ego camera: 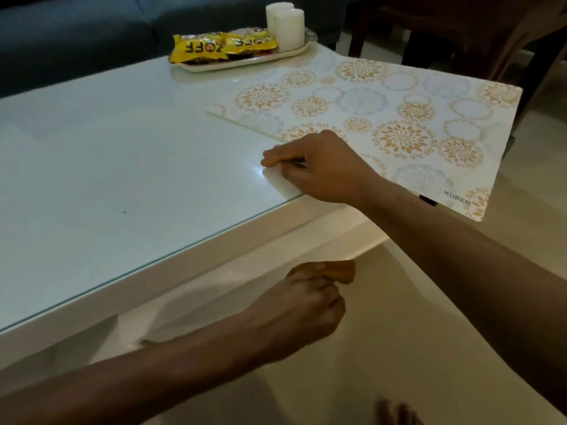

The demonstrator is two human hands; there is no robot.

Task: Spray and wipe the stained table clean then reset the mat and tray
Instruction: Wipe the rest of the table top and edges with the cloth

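A white glass-topped table (107, 167) fills the left and middle of the view. A floral mat (399, 118) lies skewed on its right end, overhanging the table's right edge. My right hand (319, 167) pinches the mat's near left corner close to the table's front edge. Below the tabletop, in front of the table, my left hand (303, 308) is closed around a brown cloth (337, 271). An oval tray (245, 61) with yellow snack packets (221, 46) and white candles (285, 24) stands at the table's far edge. No spray bottle shows.
A dark blue sofa (76, 35) runs behind the table. Dark wooden furniture (475, 35) stands at the back right. A small dark speck (124, 212) marks the glass. Pale floor (399, 348) lies in front, with toes (395, 412) at the bottom edge.
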